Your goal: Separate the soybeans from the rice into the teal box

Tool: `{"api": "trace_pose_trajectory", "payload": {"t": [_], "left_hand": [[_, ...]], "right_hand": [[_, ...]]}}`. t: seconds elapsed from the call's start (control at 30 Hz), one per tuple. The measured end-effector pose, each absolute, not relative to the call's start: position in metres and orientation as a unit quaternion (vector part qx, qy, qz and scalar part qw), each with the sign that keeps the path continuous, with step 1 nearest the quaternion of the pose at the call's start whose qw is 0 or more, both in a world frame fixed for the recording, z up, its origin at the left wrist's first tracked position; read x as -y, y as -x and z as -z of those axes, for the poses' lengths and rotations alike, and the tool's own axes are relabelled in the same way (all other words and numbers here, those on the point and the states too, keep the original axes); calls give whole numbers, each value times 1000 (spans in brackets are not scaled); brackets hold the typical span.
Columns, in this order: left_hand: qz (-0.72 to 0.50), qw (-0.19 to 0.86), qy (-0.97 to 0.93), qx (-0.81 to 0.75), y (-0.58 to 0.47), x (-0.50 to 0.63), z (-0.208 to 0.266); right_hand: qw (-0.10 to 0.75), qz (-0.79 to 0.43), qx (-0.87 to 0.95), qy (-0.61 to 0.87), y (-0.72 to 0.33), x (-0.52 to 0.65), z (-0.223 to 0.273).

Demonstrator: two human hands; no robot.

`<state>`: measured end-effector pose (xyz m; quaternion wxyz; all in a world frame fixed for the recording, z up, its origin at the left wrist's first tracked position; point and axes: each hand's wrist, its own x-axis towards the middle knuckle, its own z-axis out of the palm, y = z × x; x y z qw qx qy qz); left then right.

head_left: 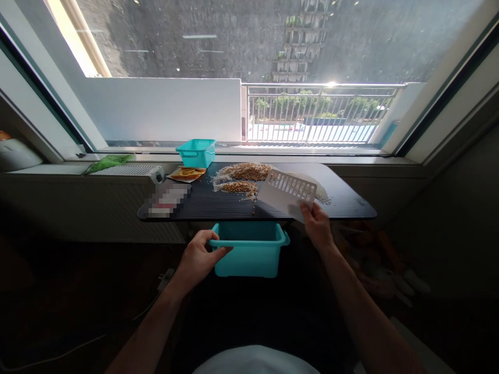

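Observation:
My left hand [202,255] grips the left rim of a turquoise plastic bin [247,261], its thumb over the front edge. The bin is held just below the near edge of a dark table [218,210]. In my right hand [317,224] is a white slotted plastic scraper [286,192], tilted above the table. Left of the scraper lie piles of orange-brown corn kernels [239,187] mixed with pale grains. Behind and to its right spreads a heap of white grains [322,193], partly hidden by the scraper.
A smaller turquoise basket [197,153] stands at the table's back left. Near it lie an orange-and-white packet [187,174] and a blurred-out flat item [167,200]. A green cloth [111,162] rests on the radiator [132,171]. The window [249,150] borders the far side.

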<state>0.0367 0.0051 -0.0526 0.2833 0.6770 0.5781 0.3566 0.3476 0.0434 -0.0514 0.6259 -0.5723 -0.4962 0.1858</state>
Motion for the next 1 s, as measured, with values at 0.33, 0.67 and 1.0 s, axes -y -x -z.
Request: {"api": "trace_pose_trajectory", "payload": {"t": [0.33,0.67,1.0], "left_hand": [[-357,287,-673,-581,-38,-5,51],[-356,290,-673,-580,-38,-4,51],[-355,284,-678,-577,-38,-4,51]], "right_hand": [[621,-195,516,558,-347,-64,50],[620,-189,520,556,-350,-59,49],[613,-207,521,557,-344,-55,45]]}}
